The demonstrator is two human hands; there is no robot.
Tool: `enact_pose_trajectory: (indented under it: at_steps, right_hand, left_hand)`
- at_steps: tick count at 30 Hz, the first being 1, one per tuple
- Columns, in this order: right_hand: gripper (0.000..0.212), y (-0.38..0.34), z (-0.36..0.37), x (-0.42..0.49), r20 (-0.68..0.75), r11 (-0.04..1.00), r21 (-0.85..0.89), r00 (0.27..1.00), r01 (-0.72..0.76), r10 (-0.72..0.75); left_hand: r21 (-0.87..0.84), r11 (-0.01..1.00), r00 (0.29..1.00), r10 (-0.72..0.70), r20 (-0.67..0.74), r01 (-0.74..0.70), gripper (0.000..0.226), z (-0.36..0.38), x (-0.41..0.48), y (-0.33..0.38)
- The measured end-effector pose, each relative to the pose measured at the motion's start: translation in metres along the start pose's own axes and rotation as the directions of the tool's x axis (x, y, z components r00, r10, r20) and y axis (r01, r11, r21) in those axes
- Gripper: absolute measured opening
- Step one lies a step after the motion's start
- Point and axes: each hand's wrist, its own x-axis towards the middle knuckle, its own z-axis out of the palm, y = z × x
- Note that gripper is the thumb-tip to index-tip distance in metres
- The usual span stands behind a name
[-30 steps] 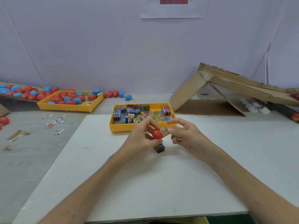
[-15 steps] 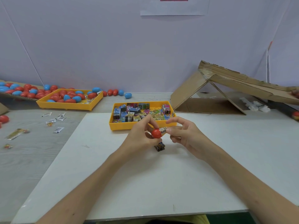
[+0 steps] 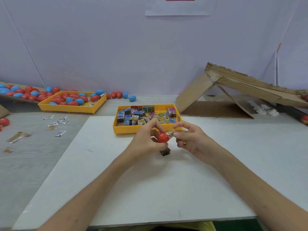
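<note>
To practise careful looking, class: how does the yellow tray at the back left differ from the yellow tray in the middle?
The left tray holds red and blue eggs; the middle tray holds small printed packets. The left tray stands on the grey table, turned at an angle; the middle tray lies partly on the white board, nearly square to the camera. Both are shallow, yellow and rectangular.

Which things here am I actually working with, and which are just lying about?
In the job: left hand, red egg, right hand, small packet pinched at the egg.
Lying about: yellow tray of packets, tray of red and blue eggs, cardboard ramp, loose sachets, dark packet on the board.
</note>
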Motion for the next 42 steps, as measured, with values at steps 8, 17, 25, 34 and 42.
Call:
enact_pose_trajectory:
  at_steps: [8, 17, 25, 34, 42]
  right_hand:
    - [0.021, -0.0001, 0.0006, -0.0005, 0.029, 0.999, -0.009, 0.999, 0.031, -0.030]
    - [0.026, 0.0015, 0.0035, -0.0008, 0.016, 0.986, -0.132, 0.995, 0.104, -0.103]
    - [0.017, 0.0016, 0.0038, -0.0010, -0.094, 0.916, -0.345, 0.963, 0.205, -0.251]
    - [0.017, 0.0001, 0.0041, -0.0024, -0.090, 0.907, -0.357, 0.958, 0.223, -0.271]
    - [0.015, 0.0019, 0.0037, -0.0013, -0.099, 0.896, -0.361, 0.944, 0.259, -0.313]
  left_hand:
    - [-0.033, 0.999, 1.000, 0.006, -0.019, -0.006, 0.038, -0.0003, 0.0001, 0.0017]
    - [0.095, 0.995, 0.995, 0.048, -0.083, -0.040, 0.041, -0.0010, -0.0005, -0.0042]
    - [0.114, 0.993, 0.995, -0.010, -0.102, 0.022, 0.040, 0.0002, 0.0004, -0.0039]
    - [0.048, 0.997, 0.994, -0.049, -0.097, 0.053, 0.035, 0.0000, -0.0004, 0.0005]
    - [-0.063, 0.996, 0.992, -0.064, -0.108, 0.057, 0.017, -0.0045, 0.0009, 0.0022]
